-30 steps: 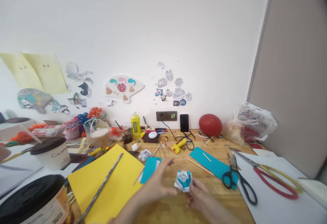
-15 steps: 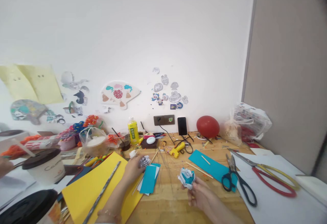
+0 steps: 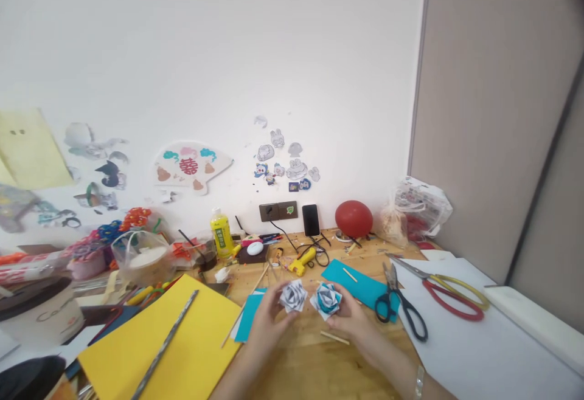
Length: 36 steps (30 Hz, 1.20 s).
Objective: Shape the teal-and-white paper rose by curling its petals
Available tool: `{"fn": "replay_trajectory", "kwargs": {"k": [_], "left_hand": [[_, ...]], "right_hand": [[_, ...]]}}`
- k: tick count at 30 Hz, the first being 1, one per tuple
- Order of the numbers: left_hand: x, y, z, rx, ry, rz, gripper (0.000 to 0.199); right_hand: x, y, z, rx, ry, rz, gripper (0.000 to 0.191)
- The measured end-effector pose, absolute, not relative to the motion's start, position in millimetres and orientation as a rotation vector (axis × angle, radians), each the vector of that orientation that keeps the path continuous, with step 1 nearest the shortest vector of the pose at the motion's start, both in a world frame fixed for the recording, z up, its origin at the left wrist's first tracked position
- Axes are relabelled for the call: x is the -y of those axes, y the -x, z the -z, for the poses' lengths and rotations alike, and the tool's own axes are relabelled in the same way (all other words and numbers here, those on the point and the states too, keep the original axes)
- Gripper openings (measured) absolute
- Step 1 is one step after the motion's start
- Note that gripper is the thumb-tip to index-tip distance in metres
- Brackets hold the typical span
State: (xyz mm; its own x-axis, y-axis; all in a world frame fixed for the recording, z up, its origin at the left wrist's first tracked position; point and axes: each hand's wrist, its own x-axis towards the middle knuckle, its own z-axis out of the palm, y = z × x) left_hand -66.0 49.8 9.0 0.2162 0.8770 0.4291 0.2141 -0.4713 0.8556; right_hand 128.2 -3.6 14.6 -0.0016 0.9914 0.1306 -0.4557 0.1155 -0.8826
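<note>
My left hand grips a white-and-grey paper rose between thumb and fingers. Beside it, a small gap away, my right hand pinches a blue-and-white paper rose. Both flowers are held above the wooden table with their folded petals showing. Partly behind my left hand lies a teal paper piece with white paper under it. A short wooden stick rests below my right hand, and a longer teal strip lies beyond it.
Black scissors and large red-and-yellow-handled scissors lie at right. Yellow paper bearing a patterned stick covers the left. A yellow glue gun, a phone, a red balloon, a drink bottle and a cup stand farther back or left.
My left hand has lifted the white-and-grey rose and brought it right, beside the blue-and-white one. The blue-and-white rose has been raised slightly. My view has turned to the right.
</note>
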Motion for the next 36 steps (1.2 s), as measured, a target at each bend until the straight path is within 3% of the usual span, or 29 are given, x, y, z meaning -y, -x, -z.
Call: {"fn": "replay_trajectory", "kwargs": {"k": [10,36], "left_hand": [[-35.0,53.2,3.1,-0.986,-1.763,-1.237,0.052],[-36.8,57.9,4.9,-1.194,-2.115,-1.119,0.043]], "right_hand": [[6.4,-132.3,-21.1,0.974,0.822,-1.310,0.060],[13.4,-131.6,-21.4,0.935,0.794,-1.344,0.052]]}}
